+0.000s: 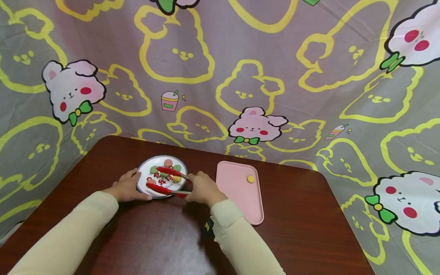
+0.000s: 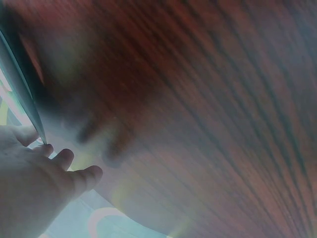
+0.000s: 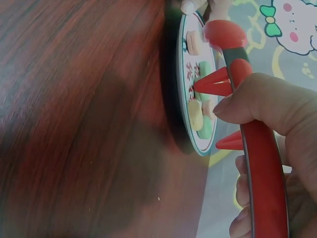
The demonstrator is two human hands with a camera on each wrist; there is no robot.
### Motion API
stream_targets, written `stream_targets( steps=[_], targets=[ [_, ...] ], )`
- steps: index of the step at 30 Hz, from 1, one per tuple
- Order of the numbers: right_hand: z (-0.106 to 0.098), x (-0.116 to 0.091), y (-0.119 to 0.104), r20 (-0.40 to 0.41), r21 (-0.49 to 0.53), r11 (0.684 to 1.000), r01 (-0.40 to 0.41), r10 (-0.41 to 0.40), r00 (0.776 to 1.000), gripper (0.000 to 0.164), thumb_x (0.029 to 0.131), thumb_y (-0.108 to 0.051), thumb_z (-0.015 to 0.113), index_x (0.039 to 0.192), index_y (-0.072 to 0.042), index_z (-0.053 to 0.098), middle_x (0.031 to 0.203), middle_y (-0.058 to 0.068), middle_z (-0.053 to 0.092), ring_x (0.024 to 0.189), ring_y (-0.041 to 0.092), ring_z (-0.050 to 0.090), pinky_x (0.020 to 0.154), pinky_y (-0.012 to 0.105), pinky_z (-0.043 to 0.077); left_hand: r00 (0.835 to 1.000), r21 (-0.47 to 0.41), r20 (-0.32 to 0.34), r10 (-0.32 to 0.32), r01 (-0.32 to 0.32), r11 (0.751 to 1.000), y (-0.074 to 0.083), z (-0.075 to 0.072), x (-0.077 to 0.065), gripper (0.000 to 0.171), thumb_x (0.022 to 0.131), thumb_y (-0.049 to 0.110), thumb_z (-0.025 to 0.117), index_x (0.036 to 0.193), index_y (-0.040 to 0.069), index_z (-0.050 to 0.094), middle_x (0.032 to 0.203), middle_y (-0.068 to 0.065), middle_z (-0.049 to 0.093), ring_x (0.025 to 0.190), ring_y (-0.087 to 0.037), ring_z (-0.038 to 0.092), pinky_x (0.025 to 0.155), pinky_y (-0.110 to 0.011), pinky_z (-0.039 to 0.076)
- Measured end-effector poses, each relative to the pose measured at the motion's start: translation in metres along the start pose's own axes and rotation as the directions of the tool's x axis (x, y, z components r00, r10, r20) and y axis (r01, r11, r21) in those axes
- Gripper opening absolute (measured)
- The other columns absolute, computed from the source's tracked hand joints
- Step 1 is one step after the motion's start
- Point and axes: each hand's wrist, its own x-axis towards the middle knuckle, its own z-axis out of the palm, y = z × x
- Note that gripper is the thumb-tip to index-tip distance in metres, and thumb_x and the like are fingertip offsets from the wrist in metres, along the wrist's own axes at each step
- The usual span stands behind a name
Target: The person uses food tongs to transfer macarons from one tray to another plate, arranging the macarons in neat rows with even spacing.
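A white plate (image 1: 142,176) with a dark rim and red lettering carries several green, pink and yellow macarons. My left hand (image 1: 128,187) holds its left rim, thumb along the near side; the left wrist view shows the fingers (image 2: 63,158) at the plate's edge. My right hand (image 1: 205,189) grips red-tipped tongs (image 1: 159,188) at the plate's right side. The tongs' arms stand apart over the macarons. In the right wrist view, the thumb lies on the red tongs (image 3: 265,178), near a yellow macaron (image 3: 195,115). Whether the tips touch a macaron, I cannot tell.
Right of the plate lies a pink tray (image 1: 242,198) with one yellow macaron (image 1: 250,179) near its far right corner. Everything stands on a dark brown wooden table (image 1: 302,229). A patterned curtain (image 1: 206,88) hangs behind and beside it.
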Motion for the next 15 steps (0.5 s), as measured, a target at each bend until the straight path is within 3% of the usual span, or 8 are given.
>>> stream_targets(
  steps=[15],
  targets=[
    [-0.018,-0.019,0.011,-0.062,0.013,1.000,-0.004,0.005,0.998,0.077,0.065,-0.032,0.081,0.133,-0.009,0.056,0.113,0.010,0.058,0.100,0.022,0.056,0.081,0.036,0.050,1.000,-0.004,-0.001,0.006,-0.006,1.000,-0.004,0.003,0.003,0.120,0.067,0.057,0.080,0.142,-0.018,0.023,0.145,-0.039,0.013,0.130,-0.059,0.013,0.099,-0.074,0.018]
  ],
)
